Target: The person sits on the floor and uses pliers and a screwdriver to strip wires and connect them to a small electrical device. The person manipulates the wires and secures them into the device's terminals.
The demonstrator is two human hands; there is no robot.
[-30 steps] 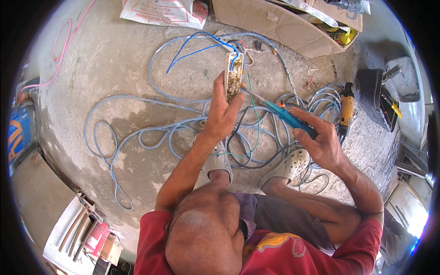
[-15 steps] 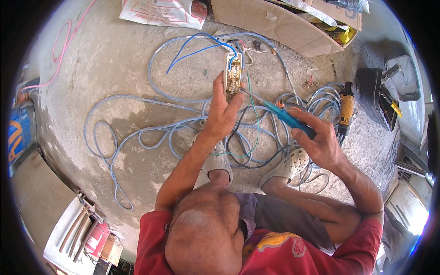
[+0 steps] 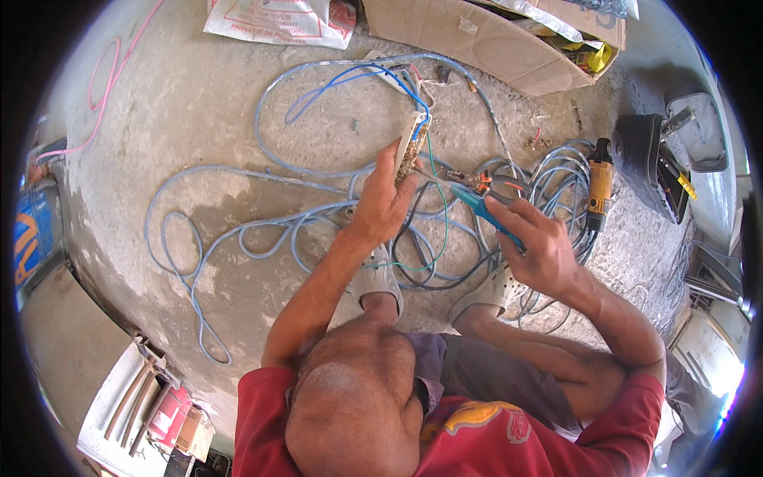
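Head view: two bare hands work over a concrete floor (image 3: 230, 119), in front of the crouching person.
Left hand (image 3: 379, 204): closed partway around the near end of a slim pale socket strip (image 3: 412, 145), thumb along its right side, fingers on its left.
Right hand (image 3: 544, 248): curled around the teal handle of a screwdriver (image 3: 480, 207), the shaft pointing toward the left thumb; whether the tip touches the strip I cannot tell.
Socket strip: projects forward from the left hand, tilted, its brassy metal inside exposed to the right.
Its feel: probably light and stiff, the shell likely plastic that could crack under hard prying; the metal contacts look easier to bend than the walls.
Where to hold it: by the outer side walls at the near end, as the left hand does, leaving the open face free and the thumb clear of the screwdriver's line.
Blue wires (image 3: 420, 97): run from the strip's far end, ahead of the left hand; springy, I judge, and apt to tug the light strip.
Pliers (image 3: 484, 184): on the floor side, just ahead of the right hand.
Grey-blue cable (image 3: 198, 271): loops left of the left hand and beneath both.
Yellow power tool (image 3: 600, 188): right of and ahead of the right hand.
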